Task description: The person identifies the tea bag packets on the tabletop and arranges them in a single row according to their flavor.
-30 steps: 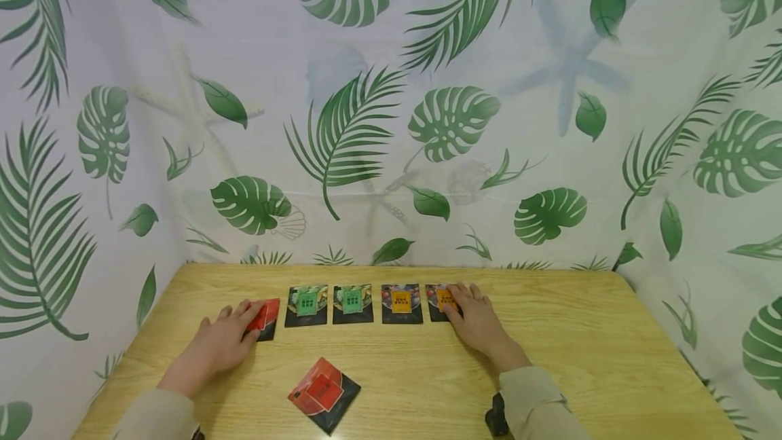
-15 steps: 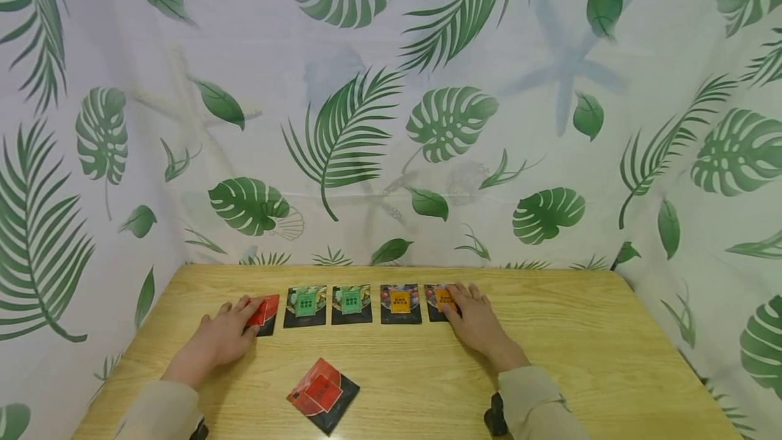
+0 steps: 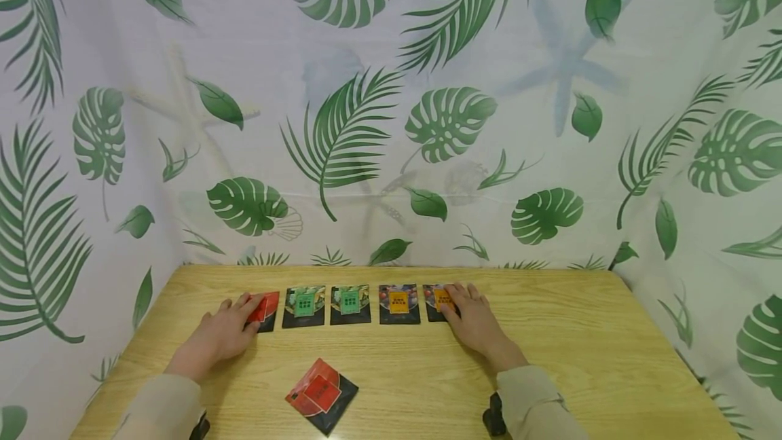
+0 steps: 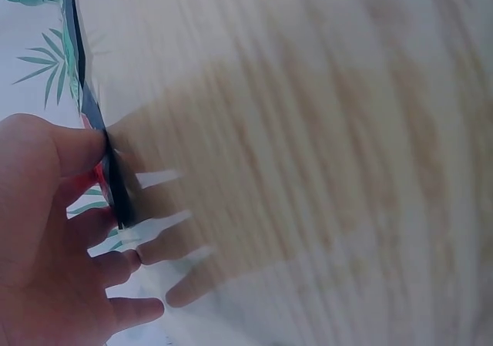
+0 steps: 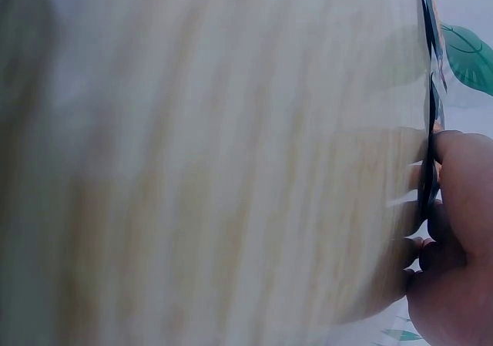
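My left hand (image 3: 221,335) rests at the left end of a row of flat packets. Its thumb and fingertips touch the left side of a red and black packet (image 3: 266,312), partly covering it. At the row's other end, my right hand (image 3: 475,318) lies over the right part of an orange-labelled black packet (image 3: 435,303), its thumb on the packet's face. Both wrist views show these packets edge-on: a dark edge (image 4: 117,184) by the left thumb, another dark edge (image 5: 426,176) by the right thumb. Between the hands lie two green-labelled packets and one orange-labelled packet (image 3: 399,303).
Nearer me, another red and black packet (image 3: 322,396) lies turned at an angle on the wooden table (image 3: 580,345). The green-labelled packets (image 3: 303,305) sit side by side in the row. A leaf-print cloth (image 3: 391,155) hangs behind the table and along both sides.
My left hand has slid the red and black packet slightly away from me, bringing it closer to level with the row. The right hand has stayed on its packet.
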The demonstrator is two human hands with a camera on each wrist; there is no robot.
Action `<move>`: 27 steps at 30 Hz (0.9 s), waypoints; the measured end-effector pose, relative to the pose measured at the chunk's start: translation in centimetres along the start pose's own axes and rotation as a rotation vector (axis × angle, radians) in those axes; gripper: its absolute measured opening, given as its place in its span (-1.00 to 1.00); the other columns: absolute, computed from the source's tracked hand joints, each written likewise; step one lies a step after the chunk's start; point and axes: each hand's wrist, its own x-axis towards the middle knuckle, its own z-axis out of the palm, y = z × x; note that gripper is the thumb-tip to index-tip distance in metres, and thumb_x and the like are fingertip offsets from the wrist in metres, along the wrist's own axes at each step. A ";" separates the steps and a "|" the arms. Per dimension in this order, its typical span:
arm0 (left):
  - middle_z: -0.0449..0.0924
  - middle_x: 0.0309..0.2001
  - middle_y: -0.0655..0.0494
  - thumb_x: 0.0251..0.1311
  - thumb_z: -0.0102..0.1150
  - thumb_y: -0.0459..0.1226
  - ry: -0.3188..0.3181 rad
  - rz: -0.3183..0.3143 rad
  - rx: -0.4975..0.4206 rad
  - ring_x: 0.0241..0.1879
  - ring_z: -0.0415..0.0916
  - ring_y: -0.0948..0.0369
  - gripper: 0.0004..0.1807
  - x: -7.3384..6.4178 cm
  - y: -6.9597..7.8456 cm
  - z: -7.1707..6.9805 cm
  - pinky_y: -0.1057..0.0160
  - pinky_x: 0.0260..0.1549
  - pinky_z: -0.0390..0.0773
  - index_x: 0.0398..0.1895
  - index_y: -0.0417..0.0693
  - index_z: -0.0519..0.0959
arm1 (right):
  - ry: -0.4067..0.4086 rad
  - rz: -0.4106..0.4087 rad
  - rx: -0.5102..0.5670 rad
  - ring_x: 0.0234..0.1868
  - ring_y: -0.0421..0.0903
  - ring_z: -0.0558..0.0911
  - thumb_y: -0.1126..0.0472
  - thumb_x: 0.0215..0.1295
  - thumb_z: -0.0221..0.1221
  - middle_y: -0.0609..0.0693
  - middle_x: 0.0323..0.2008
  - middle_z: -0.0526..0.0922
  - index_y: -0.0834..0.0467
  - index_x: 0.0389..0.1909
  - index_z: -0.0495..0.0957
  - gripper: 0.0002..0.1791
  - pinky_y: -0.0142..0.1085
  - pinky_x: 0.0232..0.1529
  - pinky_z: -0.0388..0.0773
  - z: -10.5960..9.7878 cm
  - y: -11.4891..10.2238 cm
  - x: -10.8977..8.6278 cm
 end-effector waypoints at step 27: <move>0.13 0.60 -0.40 0.62 -0.08 0.03 0.043 -0.005 0.029 0.52 0.08 -0.52 -0.29 0.2 -0.6 1.2 -0.68 0.31 0.11 0.67 -0.10 0.17 | 0.002 0.006 -0.008 0.62 0.50 0.06 0.07 0.68 0.01 0.42 0.57 0.23 0.31 0.57 0.27 -0.39 0.45 0.55 0.00 0.0 0.0 -0.1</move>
